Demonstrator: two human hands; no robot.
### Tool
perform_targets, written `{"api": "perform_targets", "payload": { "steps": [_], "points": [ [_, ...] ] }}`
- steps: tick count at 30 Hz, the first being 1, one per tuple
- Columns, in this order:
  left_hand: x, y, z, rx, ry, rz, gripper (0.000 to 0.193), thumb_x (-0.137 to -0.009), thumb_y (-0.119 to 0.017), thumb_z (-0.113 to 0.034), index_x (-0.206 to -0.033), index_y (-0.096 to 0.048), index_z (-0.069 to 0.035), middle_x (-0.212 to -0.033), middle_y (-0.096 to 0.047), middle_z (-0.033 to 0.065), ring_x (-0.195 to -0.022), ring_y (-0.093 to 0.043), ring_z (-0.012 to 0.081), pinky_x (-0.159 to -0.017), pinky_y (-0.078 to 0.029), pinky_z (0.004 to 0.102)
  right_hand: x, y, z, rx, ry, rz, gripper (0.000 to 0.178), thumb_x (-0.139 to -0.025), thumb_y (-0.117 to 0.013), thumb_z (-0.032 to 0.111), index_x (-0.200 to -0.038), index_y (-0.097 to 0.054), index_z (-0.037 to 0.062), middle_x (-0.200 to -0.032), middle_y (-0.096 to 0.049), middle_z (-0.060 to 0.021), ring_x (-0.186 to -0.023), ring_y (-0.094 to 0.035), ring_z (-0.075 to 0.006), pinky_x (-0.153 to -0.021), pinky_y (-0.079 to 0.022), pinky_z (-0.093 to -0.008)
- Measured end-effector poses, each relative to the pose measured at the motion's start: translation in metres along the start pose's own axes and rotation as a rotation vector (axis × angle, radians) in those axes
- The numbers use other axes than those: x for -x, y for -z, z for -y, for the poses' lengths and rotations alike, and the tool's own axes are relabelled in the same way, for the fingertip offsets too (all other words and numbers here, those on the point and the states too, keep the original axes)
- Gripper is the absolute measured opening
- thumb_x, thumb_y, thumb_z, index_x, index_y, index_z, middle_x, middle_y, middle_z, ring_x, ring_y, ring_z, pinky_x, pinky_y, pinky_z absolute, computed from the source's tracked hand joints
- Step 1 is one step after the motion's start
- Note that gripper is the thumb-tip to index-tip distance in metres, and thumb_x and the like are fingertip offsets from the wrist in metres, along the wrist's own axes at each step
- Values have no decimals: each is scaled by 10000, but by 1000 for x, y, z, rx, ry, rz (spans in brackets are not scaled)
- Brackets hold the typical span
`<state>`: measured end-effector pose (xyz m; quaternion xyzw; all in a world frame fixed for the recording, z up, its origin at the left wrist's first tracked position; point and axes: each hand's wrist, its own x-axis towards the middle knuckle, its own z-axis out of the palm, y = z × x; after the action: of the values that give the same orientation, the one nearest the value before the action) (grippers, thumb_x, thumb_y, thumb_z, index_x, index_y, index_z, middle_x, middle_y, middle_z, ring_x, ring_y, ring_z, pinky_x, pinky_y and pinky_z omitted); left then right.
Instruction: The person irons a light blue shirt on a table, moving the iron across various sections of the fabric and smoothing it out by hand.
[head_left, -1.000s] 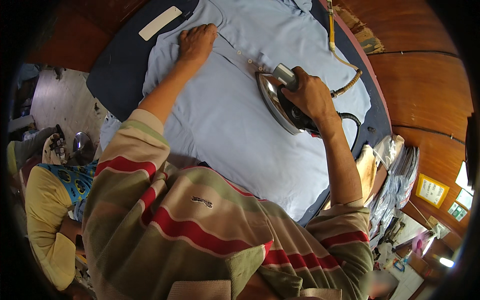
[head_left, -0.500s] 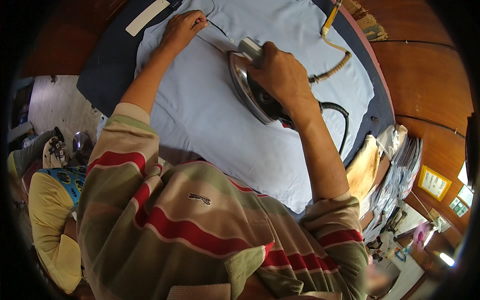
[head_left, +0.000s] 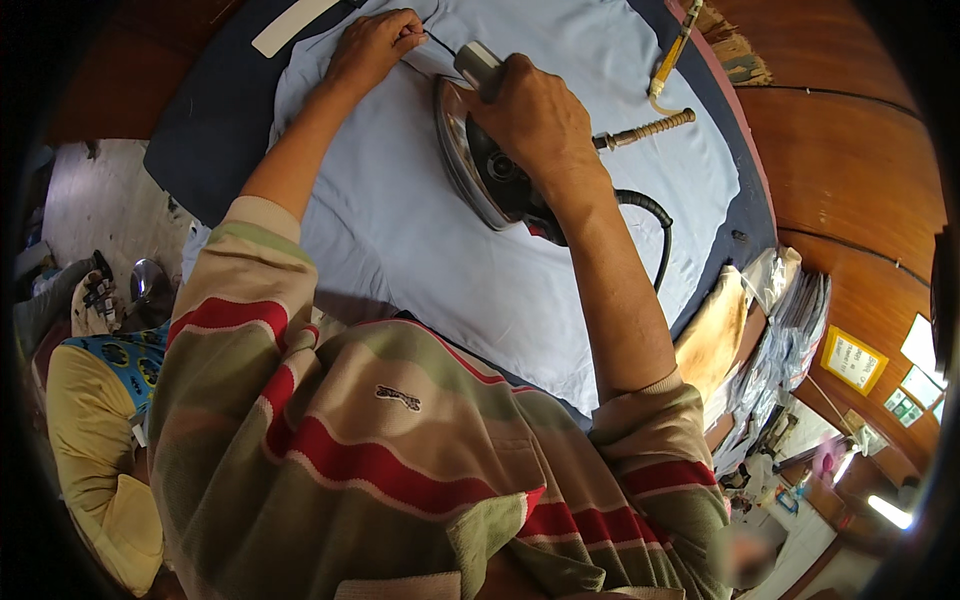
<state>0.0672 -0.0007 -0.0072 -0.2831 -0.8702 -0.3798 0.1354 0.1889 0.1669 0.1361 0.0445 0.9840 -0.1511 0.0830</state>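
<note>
A light blue shirt (head_left: 470,310) lies spread over a dark blue padded ironing surface (head_left: 210,130). My right hand (head_left: 535,120) is wrapped round the grey handle of an iron (head_left: 455,140), which rests on the shirt just right of the middle. Its pointed front faces away from me. My left hand (head_left: 375,48) is at the far left part of the shirt, fingers curled and pinched at the cloth. A thin dark line runs from these fingertips toward the iron's handle. The pinched bit itself is mostly hidden.
A coiled hose (head_left: 650,128) and a black cable (head_left: 655,215) trail right from the iron. A long white strip (head_left: 290,27) lies at the far left. Packed folded garments (head_left: 770,350) are stacked at right, beside yellow cloth (head_left: 715,325). A person in yellow trousers (head_left: 95,440) is at lower left.
The iron, in my right hand, has slid left and a little away from me over the shirt. My left hand stays near the same spot, its fingers still pinched.
</note>
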Motion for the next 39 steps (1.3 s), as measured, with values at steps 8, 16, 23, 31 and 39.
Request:
{"api": "perform_targets", "payload": {
  "steps": [8,16,23,31,39],
  "points": [
    [2,-4,-2,25,27,4,189,-820,-635,-230,-875,-576,-59,-772,-628,66,-646,-583,218,-600,-447,334,6,3,-3,21,-12,-7,512,-752,-640,462,-916,-574,-19,-798,-648,-208,-783,-639,-359,-712,-507,-419],
    [1,-3,1,67,23,0,186,-818,-637,-219,-863,-572,-50,-735,-613,62,-641,-578,211,-608,-444,320,3,2,-3,19,-24,-12,520,-756,-636,465,-926,-570,-22,-812,-641,-226,-799,-628,-379,-699,-497,-433],
    [-4,-2,-4,42,82,70,186,-821,-632,-222,-855,-568,-51,-749,-612,63,-684,-581,204,-616,-439,327,61,31,-125,-62,-162,-24,403,-704,-677,275,-944,-567,-31,-838,-625,-267,-813,-625,-394,-695,-480,-424],
    [6,4,-15,-176,66,-76,195,-832,-594,-214,-969,-595,-75,-832,-641,54,-791,-614,207,-704,-451,337,53,106,-152,40,-166,-93,464,-699,-709,229,-1053,-574,-38,-864,-651,-215,-791,-658,-290,-704,-499,-343],
    [32,11,-34,-426,297,-62,236,-819,-602,-301,-1002,-618,-155,-987,-616,-13,-996,-548,162,-920,-315,416,-46,103,-96,32,311,-7,427,-722,-701,206,-1076,-573,3,-876,-649,-215,-806,-647,-323,-727,-492,-362]
  ]
}}
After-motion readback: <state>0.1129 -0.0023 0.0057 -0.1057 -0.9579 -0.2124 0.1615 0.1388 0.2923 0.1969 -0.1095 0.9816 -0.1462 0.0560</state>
